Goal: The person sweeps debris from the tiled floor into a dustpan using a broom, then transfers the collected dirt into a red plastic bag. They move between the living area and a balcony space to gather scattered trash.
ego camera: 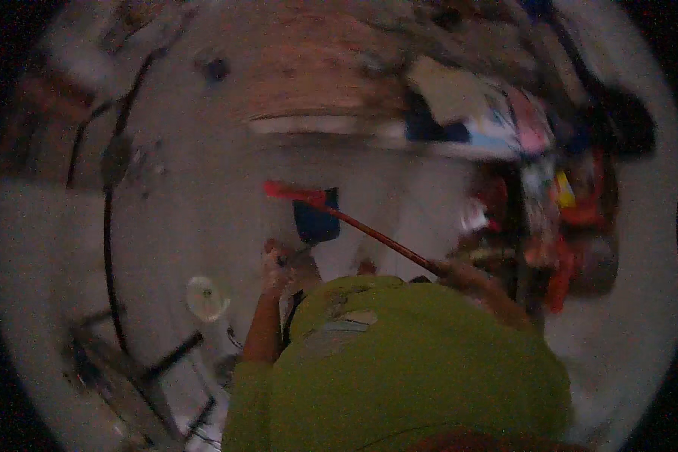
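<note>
The picture is dim and blurred. My left hand (278, 265) grips the thin handle of a dark blue dustpan (315, 221), which hangs or rests just beyond it. My right hand (451, 271) holds the upper end of a reddish stick (387, 242). That stick slants up and left to a red broom head or squeegee head (294, 192), which overlaps the dustpan's far edge. Whether the head touches the dustpan or the floor cannot be told. Below both hands is the front of my green shirt.
Beyond the floor runs a reddish-brown surface with a pale edge (311, 125). Papers or cloths (452, 93) lie on its right part. Red and other coloured things (582, 209) crowd the right side. A white round object (206, 296) and a dark-framed piece (172, 357) are at left.
</note>
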Motion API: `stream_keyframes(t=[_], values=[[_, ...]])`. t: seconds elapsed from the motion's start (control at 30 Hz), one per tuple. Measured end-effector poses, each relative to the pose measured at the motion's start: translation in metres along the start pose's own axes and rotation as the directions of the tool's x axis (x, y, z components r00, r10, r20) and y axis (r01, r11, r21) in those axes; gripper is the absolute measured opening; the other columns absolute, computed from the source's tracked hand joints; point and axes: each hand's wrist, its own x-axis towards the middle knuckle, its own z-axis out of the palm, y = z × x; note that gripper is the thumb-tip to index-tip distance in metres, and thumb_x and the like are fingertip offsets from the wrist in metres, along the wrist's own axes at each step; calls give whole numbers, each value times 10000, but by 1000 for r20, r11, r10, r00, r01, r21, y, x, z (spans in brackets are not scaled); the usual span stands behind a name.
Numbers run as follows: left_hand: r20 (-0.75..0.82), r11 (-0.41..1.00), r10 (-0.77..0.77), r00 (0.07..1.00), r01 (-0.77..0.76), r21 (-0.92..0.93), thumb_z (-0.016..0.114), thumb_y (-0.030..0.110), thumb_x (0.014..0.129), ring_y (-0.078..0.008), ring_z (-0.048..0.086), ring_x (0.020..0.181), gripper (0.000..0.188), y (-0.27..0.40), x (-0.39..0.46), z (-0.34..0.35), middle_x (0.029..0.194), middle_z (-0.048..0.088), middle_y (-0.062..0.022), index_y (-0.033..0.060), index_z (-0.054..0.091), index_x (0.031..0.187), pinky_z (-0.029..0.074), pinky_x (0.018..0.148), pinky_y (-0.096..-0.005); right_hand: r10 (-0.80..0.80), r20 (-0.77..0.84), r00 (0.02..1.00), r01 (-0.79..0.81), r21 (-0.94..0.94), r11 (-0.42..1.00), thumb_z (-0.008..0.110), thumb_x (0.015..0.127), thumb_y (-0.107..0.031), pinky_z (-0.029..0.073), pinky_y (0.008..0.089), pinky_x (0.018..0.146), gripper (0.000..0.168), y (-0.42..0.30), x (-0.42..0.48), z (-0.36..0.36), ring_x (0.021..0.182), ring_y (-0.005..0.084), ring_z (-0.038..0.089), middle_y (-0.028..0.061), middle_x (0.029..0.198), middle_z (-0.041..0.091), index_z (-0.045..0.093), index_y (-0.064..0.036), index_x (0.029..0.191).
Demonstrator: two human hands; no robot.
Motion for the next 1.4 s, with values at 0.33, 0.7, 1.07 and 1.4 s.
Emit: stream_keyframes(t=[0.33, 0.7, 1.07, 1.4], values=[[-103, 972, -18, 994, -7, -233, 685, 290, 866, -310, 645, 875, 640, -27, 77, -135, 1115, 594, -228, -7, 412, 1363, 555, 662, -436, -109, 34, 993, 112, -140, 984, 600, 915, -282, 446, 377, 758, 577, -201, 110, -82, 857, 240, 570, 137, 1017, 607, 403, -132, 1437], [-99, 375, 7, 995, -95, -922, 705, 95, 824, -197, 642, 677, 550, -38, 165, -333, 928, 617, -141, 52, 471, 1320, 557, 552, -351, -147, -68, 987, 151, 54, 987, 610, 911, -266, 443, 350, 708, 568, -383, 220, -170, 805, 206, 557, 105, 987, 602, 416, -120, 1425], [-269, 789, -220, 938, 8, -614, 674, 92, 823, -168, 586, 696, 314, 84, 304, -484, 893, 565, -55, 34, 537, 1100, 544, 601, -341, -276, -126, 953, 297, 197, 934, 621, 906, -249, 439, 324, 658, 559, -549, 394, -358, 753, 173, 545, 73, 956, 596, 430, -107, 1412], [-317, 306, -3, 948, -301, -903, 679, 249, 842, -158, 621, 779, 363, 29, 519, -583, 990, 589, -56, 30, 550, 1102, 546, 675, -397, -382, -198, 903, 429, 478, 767, 630, 902, -234, 436, 301, 612, 551, -796, 546, -505, 706, 143, 533, 44, 928, 590, 443, -95, 1401]])
